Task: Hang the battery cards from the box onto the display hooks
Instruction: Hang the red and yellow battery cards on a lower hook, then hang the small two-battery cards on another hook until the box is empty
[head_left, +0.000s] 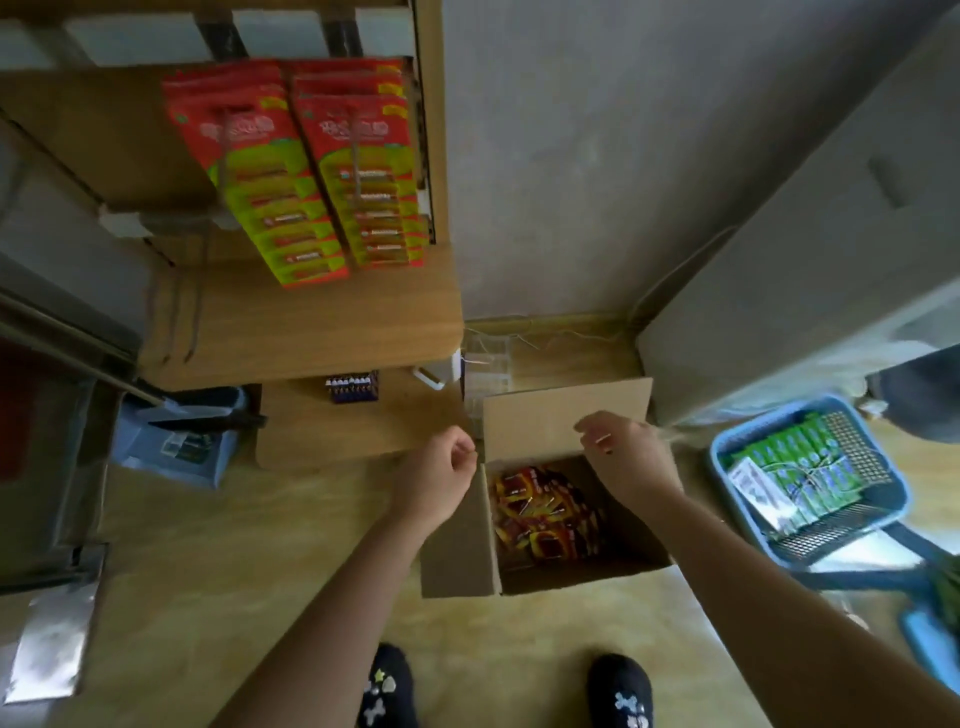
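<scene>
Box (566, 415), open, sitting on floor by shelf (311, 322) corner, holding red cards (545, 509). Left hand (441, 473), right hand (628, 452) hovering above, fingers curled; any grip unclear. Step, likely: fetching stock. Next: reaching in, taking a card toward hooks (356, 161).

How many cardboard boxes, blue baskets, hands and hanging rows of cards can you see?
Cardboard box: 1
Blue basket: 1
Hands: 2, left hand and right hand
Hanging rows of cards: 2
Total: 6
</scene>
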